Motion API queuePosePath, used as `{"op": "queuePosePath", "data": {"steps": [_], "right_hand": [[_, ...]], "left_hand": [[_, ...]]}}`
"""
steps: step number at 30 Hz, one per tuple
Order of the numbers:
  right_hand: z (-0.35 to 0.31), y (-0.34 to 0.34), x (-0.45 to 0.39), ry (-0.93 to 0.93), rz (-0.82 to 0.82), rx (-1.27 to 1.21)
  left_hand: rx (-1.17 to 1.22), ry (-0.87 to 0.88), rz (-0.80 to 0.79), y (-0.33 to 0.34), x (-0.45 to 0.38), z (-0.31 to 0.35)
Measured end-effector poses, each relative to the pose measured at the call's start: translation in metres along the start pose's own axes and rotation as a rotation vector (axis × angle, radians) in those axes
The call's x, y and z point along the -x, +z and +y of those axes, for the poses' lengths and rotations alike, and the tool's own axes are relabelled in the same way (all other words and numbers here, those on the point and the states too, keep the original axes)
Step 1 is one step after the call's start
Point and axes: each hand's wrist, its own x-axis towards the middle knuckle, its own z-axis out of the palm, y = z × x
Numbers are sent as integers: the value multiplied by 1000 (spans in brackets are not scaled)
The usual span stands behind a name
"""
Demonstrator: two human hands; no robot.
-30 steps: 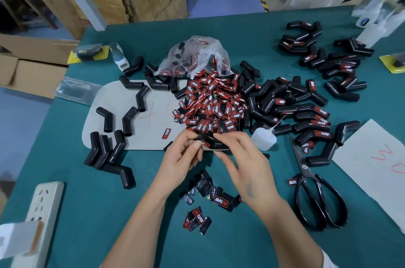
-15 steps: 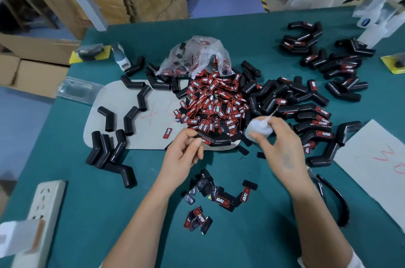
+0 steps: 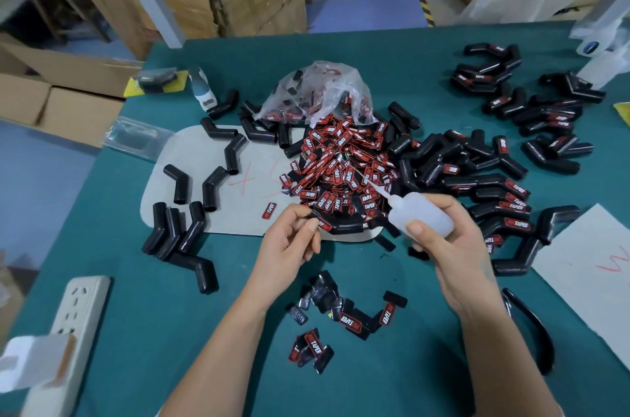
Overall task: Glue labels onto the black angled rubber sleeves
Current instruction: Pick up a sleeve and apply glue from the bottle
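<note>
My left hand (image 3: 289,246) pinches one end of a black angled rubber sleeve (image 3: 344,225) lying at the front of the label pile. My right hand (image 3: 453,246) grips a small white glue bottle (image 3: 421,217), its thin nozzle pointing up-left over the pile. The pile of red and black labels (image 3: 344,171) spills from a clear plastic bag (image 3: 317,92). Plain sleeves (image 3: 177,212) lie to the left. Labelled sleeves (image 3: 494,184) are heaped to the right and far right.
Loose labels and backing scraps (image 3: 341,317) lie near the front. Black scissors (image 3: 531,328) sit partly hidden under my right forearm. A white power strip (image 3: 73,324) is at front left, a white paper sheet (image 3: 593,266) at right. Cardboard boxes stand behind the green table (image 3: 136,331).
My right hand left the sleeve, reached right, picked up the glue bottle and brought it back toward the sleeve. My left hand stayed on the sleeve.
</note>
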Motion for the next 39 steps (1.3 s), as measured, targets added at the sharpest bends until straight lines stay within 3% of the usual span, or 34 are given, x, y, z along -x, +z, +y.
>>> {"op": "queuePosePath", "data": {"steps": [7, 21, 39], "right_hand": [[-11, -6, 6, -61, 45, 67], [-7, -2, 10, -144, 19, 298], [0, -6, 8, -167, 27, 353]], "left_hand": [[-32, -39, 38, 0, -1, -3], [-169, 72, 61, 1, 1, -4], [-192, 74, 37, 1, 2, -8]]}}
